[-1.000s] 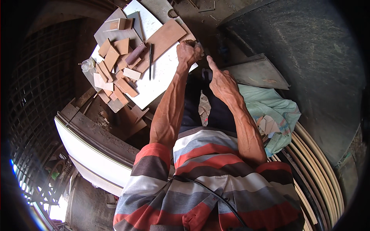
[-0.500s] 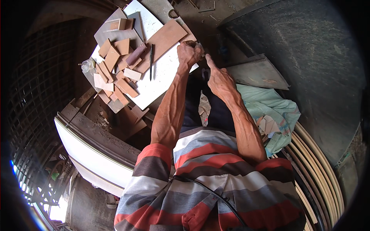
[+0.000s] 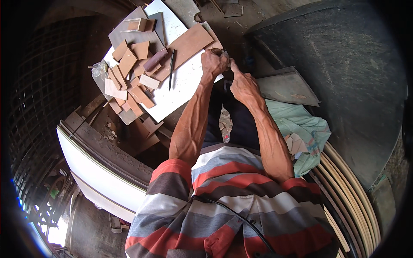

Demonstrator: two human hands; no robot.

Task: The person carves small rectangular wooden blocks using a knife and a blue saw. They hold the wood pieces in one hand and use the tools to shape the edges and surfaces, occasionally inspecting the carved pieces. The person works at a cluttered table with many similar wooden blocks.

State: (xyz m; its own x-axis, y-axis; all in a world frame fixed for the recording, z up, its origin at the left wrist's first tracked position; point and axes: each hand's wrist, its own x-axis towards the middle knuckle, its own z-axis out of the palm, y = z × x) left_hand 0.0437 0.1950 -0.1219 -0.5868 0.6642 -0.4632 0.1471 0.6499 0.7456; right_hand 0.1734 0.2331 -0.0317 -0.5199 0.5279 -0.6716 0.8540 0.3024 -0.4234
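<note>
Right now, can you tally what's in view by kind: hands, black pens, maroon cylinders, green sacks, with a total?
Left hand and right hand: 2
Black pen: 1
Maroon cylinder: 1
Pale green sack: 1
Total: 5
Small brown pieces overlap too much to count.

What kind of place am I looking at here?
Probably a woodworking shop, perhaps for furniture: small cut pieces that look like wood lie heaped on a white board, a dark pencil or pen beside them, and long strips are stacked at the right.
</note>
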